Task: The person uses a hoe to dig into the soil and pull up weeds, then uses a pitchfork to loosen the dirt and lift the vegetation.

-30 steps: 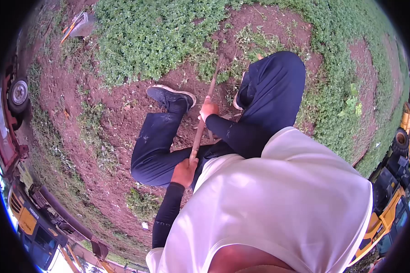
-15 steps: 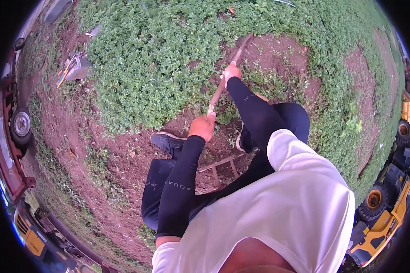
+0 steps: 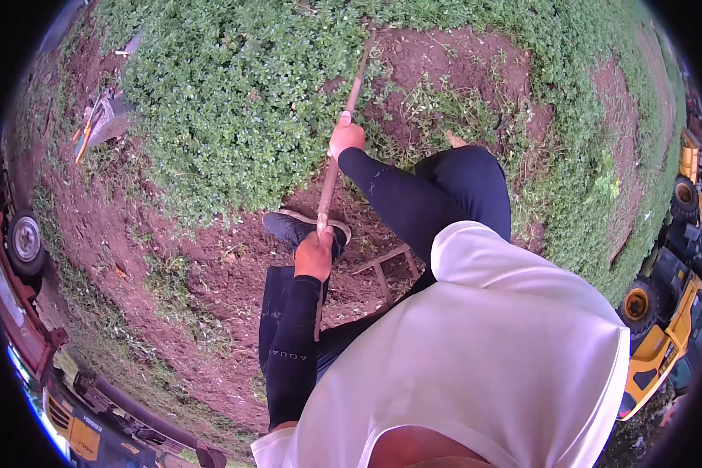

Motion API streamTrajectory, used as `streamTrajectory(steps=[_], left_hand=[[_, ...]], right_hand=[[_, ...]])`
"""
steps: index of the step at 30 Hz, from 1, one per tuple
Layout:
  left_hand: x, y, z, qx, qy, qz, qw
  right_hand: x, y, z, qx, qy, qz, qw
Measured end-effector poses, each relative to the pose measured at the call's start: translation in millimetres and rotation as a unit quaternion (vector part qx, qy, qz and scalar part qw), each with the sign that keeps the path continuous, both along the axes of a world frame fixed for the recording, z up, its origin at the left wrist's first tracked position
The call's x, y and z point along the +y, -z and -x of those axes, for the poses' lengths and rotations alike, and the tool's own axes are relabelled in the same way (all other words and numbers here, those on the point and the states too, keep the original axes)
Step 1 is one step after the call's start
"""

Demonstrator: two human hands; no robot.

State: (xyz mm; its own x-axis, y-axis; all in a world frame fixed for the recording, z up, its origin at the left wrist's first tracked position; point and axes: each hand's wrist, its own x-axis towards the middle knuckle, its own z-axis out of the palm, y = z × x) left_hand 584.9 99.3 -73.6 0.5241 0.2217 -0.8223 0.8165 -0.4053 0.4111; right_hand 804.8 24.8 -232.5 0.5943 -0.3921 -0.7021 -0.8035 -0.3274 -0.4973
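A long wooden handle (image 3: pixel 330 186) runs up and away from me, slightly tilted to the right. Its far end reaches the border between low green plants (image 3: pixel 234 101) and bare soil, and whatever head it has cannot be made out there. My right hand (image 3: pixel 345 139) is closed around the middle of the handle. Lower down, near my shoe (image 3: pixel 288 228), my left hand (image 3: pixel 313 254) grips it closer to my body. The near end of the handle extends past my left wrist, partly behind the forearm.
A small wooden frame (image 3: pixel 382 273) lies on the soil beside my legs. Tools with coloured handles (image 3: pixel 90 132) rest by a grey object at the left. Red and yellow vehicles stand along the left edge, and a yellow machine (image 3: pixel 663 351) is at the right.
Both hands have moved left with the handle, which now stands more upright in view. Its far end has shifted left and farther away. My view has also turned somewhat.
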Motion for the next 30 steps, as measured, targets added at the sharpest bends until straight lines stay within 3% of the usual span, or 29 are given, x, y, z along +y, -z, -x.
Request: streamTrajectory(steps=[1, 2, 3, 4, 7, 9, 10, 11, 12, 14, 16, 17, 18, 19, 20, 23, 25, 27, 28, 30], left_hand=[[-11, -6, 15, 0.010, -0.037, 0.027, 0.999], [-22, -13, 31, -0.063, -0.005, -0.016, 0.998], [-28, -22, 48, -0.060, -0.010, -0.014, 0.998], [-38, -26, 64, -0.036, -0.007, -0.017, 0.999], [-61, -40, 122, 0.020, -0.022, -0.007, 1.000], [-81, -61, 156, 0.040, -0.038, -0.026, 0.998], [-87, -77, 174, 0.048, -0.053, -0.007, 0.997], [-95, -92, 190, 0.055, -0.071, 0.010, 0.996], [-103, -95, 215, 0.079, -0.072, 0.003, 0.994], [-116, -123, 237, 0.109, -0.088, 0.011, 0.990], [-122, -125, 265, 0.120, -0.104, 0.032, 0.987], [-122, -136, 248, 0.112, -0.106, 0.030, 0.988], [-121, -154, 238, 0.131, -0.096, 0.041, 0.986], [-120, -169, 234, 0.150, -0.084, 0.050, 0.984], [-123, -157, 239, 0.091, -0.026, 0.008, 0.995], [-137, -141, 204, 0.053, -0.077, 0.060, 0.994], [-143, -115, 171, 0.008, -0.019, -0.006, 1.000], [-136, -88, 125, -0.036, -0.036, -0.005, 0.999], [-128, -76, 103, -0.046, -0.021, -0.011, 0.999], [-115, -68, 42, -0.050, -0.004, -0.008, 0.999]], right_hand=[[-5, -8, 16, 0.005, -0.022, 0.011, 1.000], [-12, -16, 34, 0.009, -0.025, 0.016, 1.000], [-17, -24, 52, 0.037, -0.016, -0.005, 0.999], [-23, -32, 62, 0.061, -0.014, -0.027, 0.998], [-41, -20, 136, 0.033, -0.131, 0.067, 0.989], [-56, -20, 175, 0.070, -0.114, 0.045, 0.990], [-63, -27, 196, 0.102, -0.094, 0.023, 0.990], [-64, -77, 212, 0.081, -0.143, 0.062, 0.984], [-64, -72, 229, 0.117, -0.127, 0.034, 0.984], [-80, -90, 268, 0.158, -0.116, 0.008, 0.981], [-89, -123, 274, 0.135, -0.190, 0.004, 0.973], [-93, -110, 291, 0.087, -0.232, 0.035, 0.968], [-101, -93, 302, 0.115, -0.178, -0.022, 0.977], [-103, -91, 302, 0.144, -0.121, -0.080, 0.979], [-108, -85, 295, 0.131, -0.112, -0.095, 0.980], [-120, -101, 238, 0.065, -0.014, -0.161, 0.985], [-128, -102, 186, 0.024, 0.033, -0.201, 0.979], [-126, -74, 132, -0.022, 0.046, -0.159, 0.986], [-121, -79, 104, 0.003, 0.007, -0.074, 0.997], [-119, -42, 54, -0.005, 0.041, -0.072, 0.997]])
